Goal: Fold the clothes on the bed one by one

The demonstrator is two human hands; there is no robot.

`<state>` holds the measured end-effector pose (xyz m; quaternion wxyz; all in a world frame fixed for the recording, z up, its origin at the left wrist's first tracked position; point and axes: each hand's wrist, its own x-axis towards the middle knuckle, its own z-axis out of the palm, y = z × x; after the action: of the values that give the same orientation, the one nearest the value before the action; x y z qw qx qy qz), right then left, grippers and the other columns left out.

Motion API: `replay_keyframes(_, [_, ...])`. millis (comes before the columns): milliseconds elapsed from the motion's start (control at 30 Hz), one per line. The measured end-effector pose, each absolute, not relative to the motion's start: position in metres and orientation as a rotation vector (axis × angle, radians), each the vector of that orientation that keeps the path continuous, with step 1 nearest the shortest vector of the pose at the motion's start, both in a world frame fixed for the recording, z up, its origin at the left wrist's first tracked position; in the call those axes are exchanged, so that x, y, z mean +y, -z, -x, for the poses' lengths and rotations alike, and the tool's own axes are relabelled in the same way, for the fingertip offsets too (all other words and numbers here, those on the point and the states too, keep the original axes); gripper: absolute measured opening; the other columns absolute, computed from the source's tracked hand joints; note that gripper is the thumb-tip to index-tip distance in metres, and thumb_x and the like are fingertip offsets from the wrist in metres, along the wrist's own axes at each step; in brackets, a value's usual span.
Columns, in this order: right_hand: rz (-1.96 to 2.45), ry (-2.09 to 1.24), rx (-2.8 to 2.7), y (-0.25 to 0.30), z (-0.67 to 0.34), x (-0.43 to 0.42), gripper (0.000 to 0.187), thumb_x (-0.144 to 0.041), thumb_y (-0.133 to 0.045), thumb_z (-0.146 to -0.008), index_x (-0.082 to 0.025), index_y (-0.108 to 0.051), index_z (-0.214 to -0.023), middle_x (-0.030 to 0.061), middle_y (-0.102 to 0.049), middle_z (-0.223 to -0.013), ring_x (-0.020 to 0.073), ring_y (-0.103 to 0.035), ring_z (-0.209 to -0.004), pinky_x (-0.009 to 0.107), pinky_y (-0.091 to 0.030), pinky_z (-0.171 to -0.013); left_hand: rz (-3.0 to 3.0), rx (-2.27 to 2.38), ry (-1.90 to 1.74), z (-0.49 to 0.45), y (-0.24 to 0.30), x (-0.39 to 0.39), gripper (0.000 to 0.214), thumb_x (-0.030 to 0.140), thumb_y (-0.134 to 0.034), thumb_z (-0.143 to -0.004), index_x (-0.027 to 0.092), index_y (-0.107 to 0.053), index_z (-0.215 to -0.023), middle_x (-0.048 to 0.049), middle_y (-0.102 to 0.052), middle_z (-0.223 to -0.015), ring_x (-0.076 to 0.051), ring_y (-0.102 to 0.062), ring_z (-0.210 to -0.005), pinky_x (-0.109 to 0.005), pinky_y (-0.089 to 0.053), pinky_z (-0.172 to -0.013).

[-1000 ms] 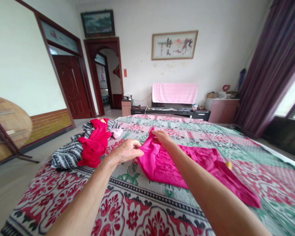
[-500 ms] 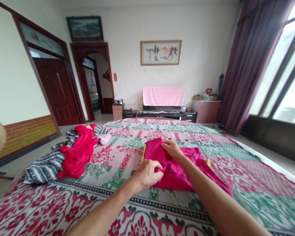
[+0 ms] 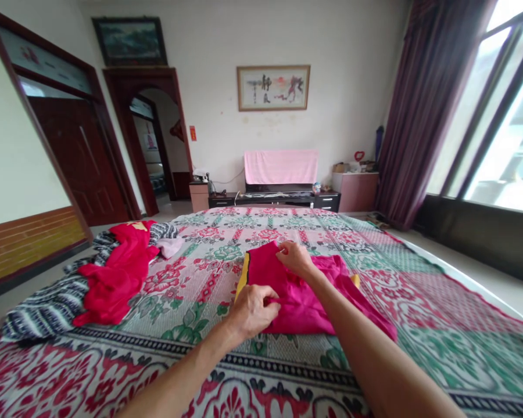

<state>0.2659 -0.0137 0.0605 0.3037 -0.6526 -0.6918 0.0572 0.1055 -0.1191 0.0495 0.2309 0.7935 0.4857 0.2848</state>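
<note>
A bright pink garment (image 3: 305, 307) with yellow and black trim along its left side lies partly folded on the patterned bedspread (image 3: 209, 232). My left hand (image 3: 257, 307) pinches the cloth at its near left part, fingers curled. Farther back, my right hand (image 3: 294, 258) grips the garment's upper fold between thumb and fingers. My right forearm crosses over the pink cloth and hides some of it. A bit of yellow shows at the garment's right edge.
At the left of the bed lie a red garment (image 3: 113, 278), a black-and-white striped cloth (image 3: 43, 307) and a small pale pink cloth (image 3: 171, 247). Beyond the bed stands a low black cabinet (image 3: 326, 201) with a pink cloth cover (image 3: 281, 166) above it.
The view has turned slightly right, so everything sits farther left. Both hands keep their pinch on the pink garment, which looks nearly the same.
</note>
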Motion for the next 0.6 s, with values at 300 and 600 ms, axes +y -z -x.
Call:
replay_keyframes(300, [1.71,-0.669,-1.615,-0.041,-0.269,-0.008,0.016,-0.016,-0.055,-0.069,-0.017,-0.07,-0.07,-0.0041,-0.051,-0.041,0.0093,-0.05,-0.042,0.018,-0.037,-0.044,-2.117,1.366,-0.856,-0.102,-0.045,-0.116,0.028,0.028,-0.054,-0.074,0.014,-0.075,-0.087,-0.0035,-0.07,-0.07,-0.014,-0.058,-0.062,-0.024,-0.039,-0.06])
replay_keyframes(600, [1.612,-0.858,-1.444,-0.04,-0.271,-0.008,0.02,-0.017,-0.055,-0.073,-0.015,-0.069,-0.087,-0.0058,-0.051,-0.043,0.009,-0.048,-0.037,0.019,-0.04,-0.041,-2.125,1.326,-0.894,-0.103,-0.045,-0.116,0.027,0.028,-0.054,-0.074,0.015,-0.075,-0.086,-0.0019,-0.07,-0.07,-0.013,-0.057,-0.061,-0.022,-0.04,-0.059])
